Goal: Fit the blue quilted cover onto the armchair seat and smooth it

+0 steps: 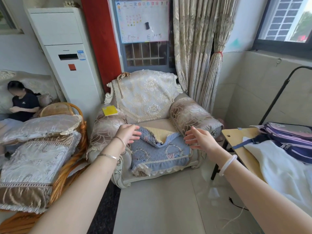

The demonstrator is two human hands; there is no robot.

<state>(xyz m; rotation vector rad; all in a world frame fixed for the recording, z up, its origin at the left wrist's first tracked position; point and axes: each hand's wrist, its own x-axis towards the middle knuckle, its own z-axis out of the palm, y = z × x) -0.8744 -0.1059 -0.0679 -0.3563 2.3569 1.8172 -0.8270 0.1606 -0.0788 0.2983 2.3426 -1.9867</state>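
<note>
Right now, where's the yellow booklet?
In the head view, the yellow booklet lies on the armchair's picture-left armrest, beside the backrest, behind the left hand.

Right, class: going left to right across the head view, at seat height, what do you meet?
Stacked cushions → left hand → blue quilted cover → right hand → wooden desk → purple backpack.

Open hands (129,135) flanking rumpled cover (158,149)

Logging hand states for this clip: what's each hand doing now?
Left hand: open, empty, by the blue cover.
Right hand: open, empty.
</note>
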